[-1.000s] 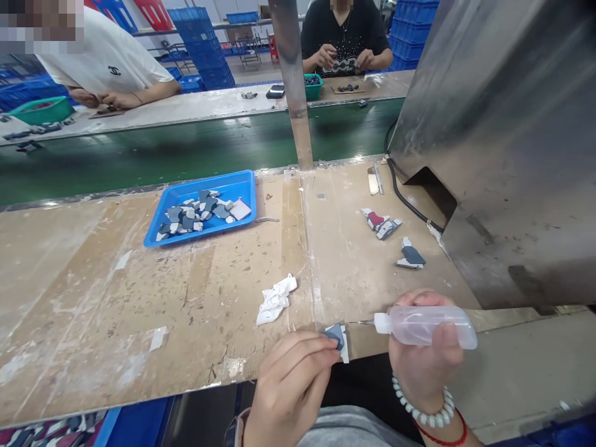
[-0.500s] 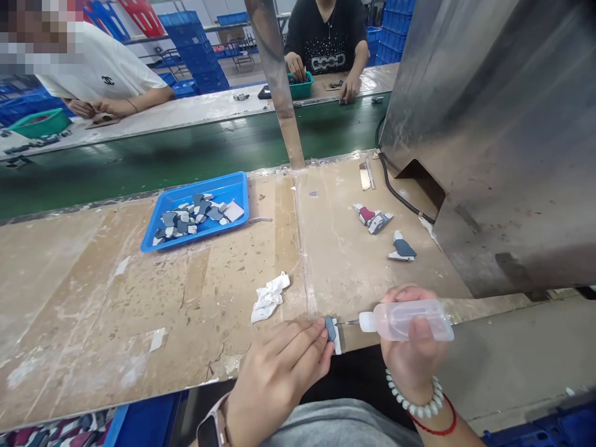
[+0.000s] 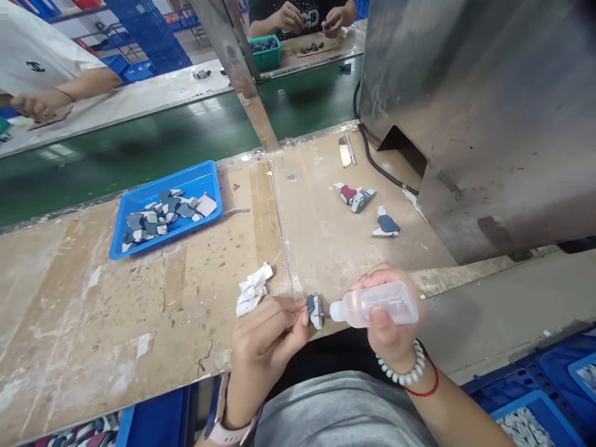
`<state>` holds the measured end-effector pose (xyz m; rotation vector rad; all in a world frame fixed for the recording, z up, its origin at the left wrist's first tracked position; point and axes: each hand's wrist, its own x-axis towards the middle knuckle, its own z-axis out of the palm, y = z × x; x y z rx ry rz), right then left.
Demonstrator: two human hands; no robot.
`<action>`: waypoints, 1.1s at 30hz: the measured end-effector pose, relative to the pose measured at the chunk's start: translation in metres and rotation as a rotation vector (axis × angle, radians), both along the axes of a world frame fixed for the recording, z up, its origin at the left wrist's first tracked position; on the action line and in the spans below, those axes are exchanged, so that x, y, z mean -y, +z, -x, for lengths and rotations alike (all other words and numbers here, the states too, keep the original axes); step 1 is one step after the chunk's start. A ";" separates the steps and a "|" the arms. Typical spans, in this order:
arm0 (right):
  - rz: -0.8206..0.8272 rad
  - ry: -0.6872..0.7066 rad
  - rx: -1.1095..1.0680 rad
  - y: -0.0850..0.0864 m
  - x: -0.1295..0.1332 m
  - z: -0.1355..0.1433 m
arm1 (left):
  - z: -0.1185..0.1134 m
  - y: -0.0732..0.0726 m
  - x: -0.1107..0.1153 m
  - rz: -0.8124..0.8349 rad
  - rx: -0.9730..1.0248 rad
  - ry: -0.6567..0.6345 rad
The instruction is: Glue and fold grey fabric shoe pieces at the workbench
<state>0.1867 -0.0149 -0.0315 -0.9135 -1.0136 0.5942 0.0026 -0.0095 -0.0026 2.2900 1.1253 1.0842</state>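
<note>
Pinching a small blue-and-white piece (image 3: 315,308) between thumb and fingertips, the left hand (image 3: 265,344) holds it up just off the near edge of the table (image 3: 69,310), tilted so one edge faces the nozzle. This left grip is narrow and closed on the piece. The right hand (image 3: 388,323) wraps a clear squeeze bottle (image 3: 379,304) lying almost level, its tip touching or nearly touching the piece; that grip is closed round the bottle's body, thumb across the front, which looks suited to squeezing it. Holding both close to the body and over the near edge seems to keep the fine tip steady.

A crumpled white rag (image 3: 252,290) lies just beside the left hand, within easy reach. Toward the far edge sits a blue tray (image 3: 195,180) of similar grey and blue pieces. A few finished-looking pieces (image 3: 354,196) lie apart near the far right corner, beside a metal housing (image 3: 488,112). Other people's hands work beyond the green belt (image 3: 139,155).
</note>
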 end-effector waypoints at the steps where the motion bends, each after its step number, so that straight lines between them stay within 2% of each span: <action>1: -0.015 -0.002 0.031 0.000 0.000 0.000 | 0.000 0.000 -0.001 0.008 0.008 0.002; 10: -0.062 0.035 0.198 -0.002 0.001 -0.002 | -0.002 -0.001 0.000 0.030 0.036 0.033; 33: -0.066 -0.001 0.194 -0.007 0.002 -0.001 | -0.002 -0.003 0.001 0.088 0.080 0.079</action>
